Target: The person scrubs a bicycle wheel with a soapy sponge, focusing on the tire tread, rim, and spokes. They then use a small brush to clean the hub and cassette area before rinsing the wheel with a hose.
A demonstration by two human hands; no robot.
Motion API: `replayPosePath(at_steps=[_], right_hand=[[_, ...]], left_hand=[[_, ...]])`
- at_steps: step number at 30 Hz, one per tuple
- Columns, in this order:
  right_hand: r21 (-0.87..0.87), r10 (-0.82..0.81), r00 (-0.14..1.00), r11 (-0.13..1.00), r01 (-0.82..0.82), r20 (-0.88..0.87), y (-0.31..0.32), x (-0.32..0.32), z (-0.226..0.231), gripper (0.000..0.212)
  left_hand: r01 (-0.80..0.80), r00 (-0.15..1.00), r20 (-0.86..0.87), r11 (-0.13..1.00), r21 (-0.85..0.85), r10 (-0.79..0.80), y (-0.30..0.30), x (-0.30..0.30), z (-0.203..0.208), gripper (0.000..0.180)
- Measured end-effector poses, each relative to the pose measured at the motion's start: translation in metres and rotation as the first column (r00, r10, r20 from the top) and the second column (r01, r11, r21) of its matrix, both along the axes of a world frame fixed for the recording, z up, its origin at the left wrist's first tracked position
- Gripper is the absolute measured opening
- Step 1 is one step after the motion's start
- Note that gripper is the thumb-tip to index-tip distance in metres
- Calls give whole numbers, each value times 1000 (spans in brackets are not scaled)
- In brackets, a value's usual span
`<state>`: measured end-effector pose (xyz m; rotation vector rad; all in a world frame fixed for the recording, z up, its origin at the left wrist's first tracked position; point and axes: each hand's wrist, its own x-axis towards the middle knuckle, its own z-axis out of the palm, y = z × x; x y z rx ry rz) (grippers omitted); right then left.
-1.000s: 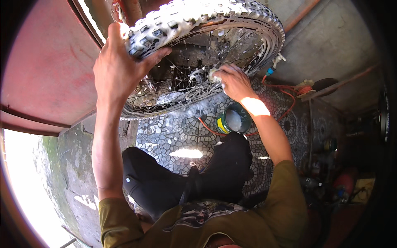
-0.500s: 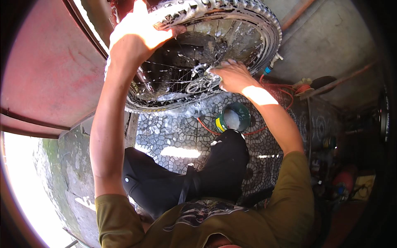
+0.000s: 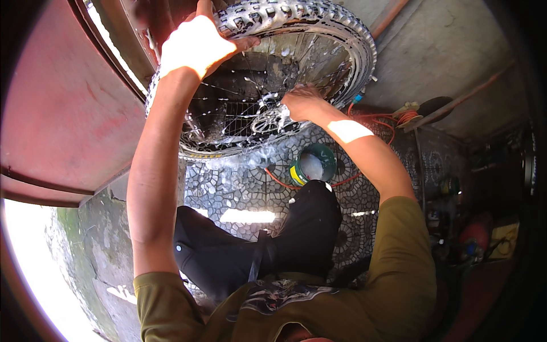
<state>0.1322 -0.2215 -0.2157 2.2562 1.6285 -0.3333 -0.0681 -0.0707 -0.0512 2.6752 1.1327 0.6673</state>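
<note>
A knobby bicycle wheel (image 3: 360, 48), streaked with white foam, is held up in front of me. My left hand (image 3: 199, 48) is closed around its tyre at the upper left, the thumb lying across the inner side. Near the foam-covered hub and the disc rotor (image 3: 266, 122) is my right hand (image 3: 303, 102), its fingers curled among the spokes. Whatever the right fingers grip, if anything, is hidden by the hand and foam. Below the wheel stands a dark green bucket (image 3: 326, 162) with cloudy, whitish liquid in it.
Suds lie on the patterned stone floor (image 3: 228, 188). An orange hose (image 3: 373, 116) with a blue connector (image 3: 358, 98) runs behind the bucket. A red metal panel (image 3: 62, 85) rises at left, a grey wall (image 3: 439, 51) at right. Dark clutter fills the far right.
The wheel has shifted slightly left in view. My right hand has moved a little left by the hub, its fingers now more curled. My left hand keeps its hold on the tyre.
</note>
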Motion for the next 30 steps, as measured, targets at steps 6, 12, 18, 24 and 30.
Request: replayPosePath(at_steps=[6, 12, 18, 24, 30], right_hand=[[201, -137, 991, 971, 133, 7, -7, 1, 14, 28], [465, -271, 955, 835, 296, -120, -123, 40, 28, 36], [129, -344, 729, 852, 507, -592, -254, 38, -140, 75], [185, -559, 642, 661, 727, -525, -389, -16, -114, 58], [-241, -819, 301, 458, 856, -488, -563, -75, -5, 49]], left_hand=[[76, 987, 130, 992, 101, -89, 7, 3, -16, 94], [48, 990, 123, 990, 136, -65, 18, -18, -5, 101], [5, 989, -118, 774, 634, 91, 23, -18, -11, 94], [475, 880, -224, 771, 424, -418, -14, 16, 48, 101], [532, 842, -50, 811, 244, -537, -11, 7, 47, 73]])
